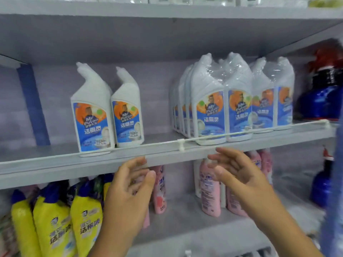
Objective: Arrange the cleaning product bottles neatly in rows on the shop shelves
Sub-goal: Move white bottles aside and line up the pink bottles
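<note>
On the lower shelf at far left stand yellow toilet-cleaner bottles (53, 217) with dark blue caps, packed close together near the front edge. Above them, on the middle shelf (55, 162), two loose white angled-neck toilet-cleaner bottles (91, 112) stand upright side by side and touching, the left one nearer the shelf's front lip, both with blue and orange labels facing out. The left hand (128, 188) is raised in front of the lower shelf, just under the middle shelf's edge, fingers loosely spread and relaxed, grasping nothing. Behind it and to the right are pink bottles (210, 190) standing on the lower shelf, some partly hidden by the hands. The right hand (235, 169) hovers just below the same shelf edge, fingers extended toward the left and released, holding nothing. Above it, on the middle shelf, shrink-wrapped packs of white toilet-cleaner bottles (211, 101) sit in rows running back from a thin white rail (241, 133) along the front. At far right stand dark blue bottles (321, 101), one on each shelf, blurred, possibly with red tops
</note>
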A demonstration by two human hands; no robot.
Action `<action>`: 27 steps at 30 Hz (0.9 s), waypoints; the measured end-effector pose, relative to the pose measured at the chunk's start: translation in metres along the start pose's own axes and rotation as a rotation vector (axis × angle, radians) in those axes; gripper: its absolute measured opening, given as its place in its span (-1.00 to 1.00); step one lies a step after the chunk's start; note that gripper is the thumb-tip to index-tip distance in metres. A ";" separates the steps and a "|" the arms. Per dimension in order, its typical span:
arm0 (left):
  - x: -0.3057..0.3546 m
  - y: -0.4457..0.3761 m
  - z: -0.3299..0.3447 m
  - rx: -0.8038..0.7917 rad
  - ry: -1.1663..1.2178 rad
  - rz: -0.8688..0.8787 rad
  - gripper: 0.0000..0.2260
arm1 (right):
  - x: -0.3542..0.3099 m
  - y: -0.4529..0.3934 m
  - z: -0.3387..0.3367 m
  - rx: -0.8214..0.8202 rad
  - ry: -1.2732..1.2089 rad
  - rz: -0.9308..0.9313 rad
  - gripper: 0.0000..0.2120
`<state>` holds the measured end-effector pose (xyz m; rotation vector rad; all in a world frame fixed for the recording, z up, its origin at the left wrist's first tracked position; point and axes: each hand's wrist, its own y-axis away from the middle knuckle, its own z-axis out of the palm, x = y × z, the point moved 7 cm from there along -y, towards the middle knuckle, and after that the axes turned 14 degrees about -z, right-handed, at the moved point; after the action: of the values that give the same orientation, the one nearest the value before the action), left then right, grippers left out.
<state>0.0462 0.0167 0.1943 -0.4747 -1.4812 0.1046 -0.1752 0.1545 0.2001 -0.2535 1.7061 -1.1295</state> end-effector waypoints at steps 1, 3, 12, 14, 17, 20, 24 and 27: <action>-0.017 0.004 0.017 -0.027 -0.016 -0.042 -0.73 | 0.014 0.017 -0.017 0.022 0.010 0.067 -0.44; -0.054 0.010 0.051 -0.096 -0.046 -0.130 -0.74 | 0.044 0.045 -0.048 0.069 0.045 0.190 -0.42; -0.171 0.013 0.164 -0.290 -0.222 -0.395 -0.68 | 0.139 0.090 -0.128 0.140 0.193 0.473 -0.63; -0.189 0.001 0.178 -0.276 -0.219 -0.413 -0.65 | 0.165 0.087 -0.139 0.166 0.235 0.485 -0.63; -0.214 -0.024 0.197 -0.241 -0.226 -0.419 -0.63 | 0.201 0.076 -0.149 0.198 0.297 0.484 -0.65; -0.241 -0.059 0.219 -0.261 -0.147 -0.462 -0.56 | 0.233 0.061 -0.153 0.189 0.345 0.464 -0.65; -0.256 -0.094 0.240 -0.358 -0.037 -0.422 -0.53 | 0.268 0.044 -0.155 0.127 0.395 0.469 -0.61; -0.258 -0.108 0.253 -0.453 -0.028 -0.419 -0.51 | 0.285 0.031 -0.158 0.125 0.392 0.461 -0.62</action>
<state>-0.2499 -0.1114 -0.0018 -0.5128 -1.6040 -0.5675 -0.4238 0.0788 0.0014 0.4483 1.8915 -0.9698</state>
